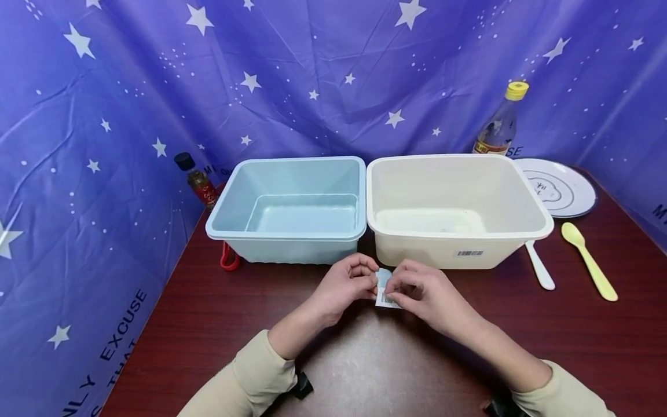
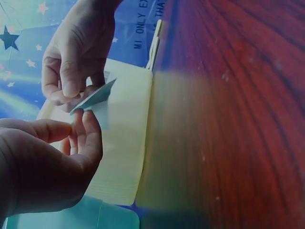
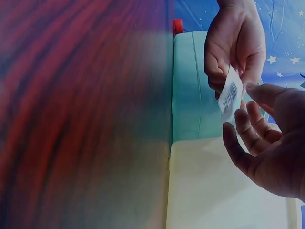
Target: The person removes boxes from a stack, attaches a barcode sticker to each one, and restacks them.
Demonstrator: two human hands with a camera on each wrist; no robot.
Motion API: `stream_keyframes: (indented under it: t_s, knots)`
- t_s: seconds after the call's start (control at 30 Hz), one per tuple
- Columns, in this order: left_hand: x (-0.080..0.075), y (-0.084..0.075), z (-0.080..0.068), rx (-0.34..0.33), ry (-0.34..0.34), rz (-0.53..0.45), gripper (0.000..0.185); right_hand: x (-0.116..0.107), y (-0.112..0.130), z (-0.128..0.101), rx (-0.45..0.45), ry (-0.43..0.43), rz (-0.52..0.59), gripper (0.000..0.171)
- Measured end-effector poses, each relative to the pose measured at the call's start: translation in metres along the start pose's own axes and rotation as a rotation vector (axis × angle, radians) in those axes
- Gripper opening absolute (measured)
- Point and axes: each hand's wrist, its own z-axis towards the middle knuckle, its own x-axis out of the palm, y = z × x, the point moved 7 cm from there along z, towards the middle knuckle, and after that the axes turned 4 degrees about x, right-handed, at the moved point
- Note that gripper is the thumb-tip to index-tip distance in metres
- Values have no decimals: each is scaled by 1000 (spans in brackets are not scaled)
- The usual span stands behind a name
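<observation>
Both hands meet around a small barcode label [image 1: 383, 280], partly pale blue and partly white, just in front of the two bins. My left hand [image 1: 344, 288] pinches its left edge between thumb and fingers. From the other side, my right hand [image 1: 428, 291] pinches it with thumb and forefinger. The left wrist view shows the label [image 2: 99, 96] nearly edge-on, as a thin bluish sheet. Its printed barcode face [image 3: 230, 95] appears in the right wrist view. Fingers cover part of the label's edges.
Behind the hands stand a light blue bin [image 1: 299, 250] and a cream bin [image 1: 417, 252]. To the left are a black-capped bottle [image 1: 200, 184] and a red handle [image 1: 229, 259]. On the right: a plate [image 1: 573, 191], yellow-capped bottle [image 1: 500, 124], white handle [image 1: 542, 269] and yellow spoon [image 1: 591, 263].
</observation>
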Motion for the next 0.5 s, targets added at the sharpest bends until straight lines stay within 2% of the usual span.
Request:
stream_keyframes:
  t_s: [0.37,0.5]
  knots:
    - [6,1,-1,-39,55,-56,19,1,2,0,-30,19,29,28]
    - [4,0,-1,-38,57,-30,21,1,4,-1,-42,32,13,29]
